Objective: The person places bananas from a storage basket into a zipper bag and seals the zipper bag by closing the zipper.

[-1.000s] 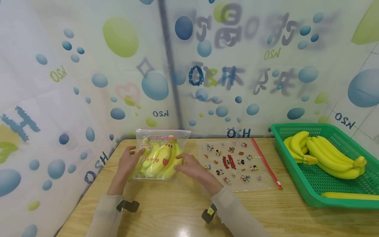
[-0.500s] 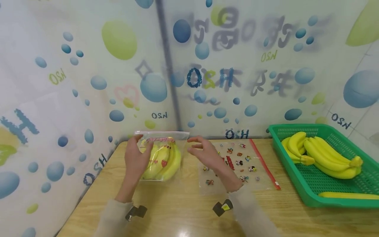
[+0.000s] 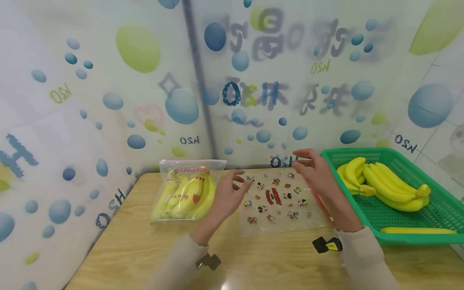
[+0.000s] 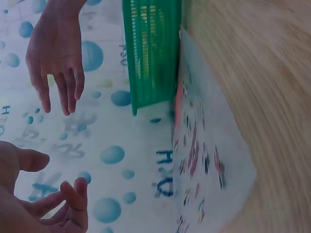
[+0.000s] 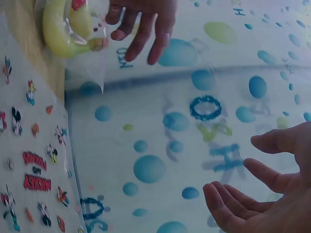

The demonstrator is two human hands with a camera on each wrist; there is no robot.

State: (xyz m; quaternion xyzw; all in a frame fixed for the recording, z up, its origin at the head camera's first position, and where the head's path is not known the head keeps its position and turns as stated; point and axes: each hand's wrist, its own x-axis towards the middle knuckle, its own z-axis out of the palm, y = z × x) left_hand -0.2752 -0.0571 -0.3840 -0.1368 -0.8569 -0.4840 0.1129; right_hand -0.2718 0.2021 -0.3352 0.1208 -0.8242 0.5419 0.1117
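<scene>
A clear zip bag (image 3: pixel 186 193) full of bananas stands at the left of the table in the head view. Right of it lies a flat zip bag (image 3: pixel 277 209) with cartoon prints and a red slider strip. My left hand (image 3: pixel 228 197) hovers between the two bags, fingers loosely bent, holding nothing. Above the flat bag's right side, near the basket, is my right hand (image 3: pixel 319 173), also holding nothing, its fingers relaxed. Both hands show apart from the bags in the wrist views, with the left hand (image 4: pixel 43 194) and right hand (image 5: pixel 272 179) in mid-air.
A green plastic basket (image 3: pixel 373 237) stands at the right with banana bunches (image 3: pixel 395 187) and a single yellow banana-like piece (image 3: pixel 418 230) inside. A curtain (image 3: pixel 145 100) printed with blue dots hangs behind the wooden table (image 3: pixel 119 249).
Both hands have left the banana-filled bag and moved right, the left to the flat bag's near side, the right toward the basket. The head view has turned slightly right.
</scene>
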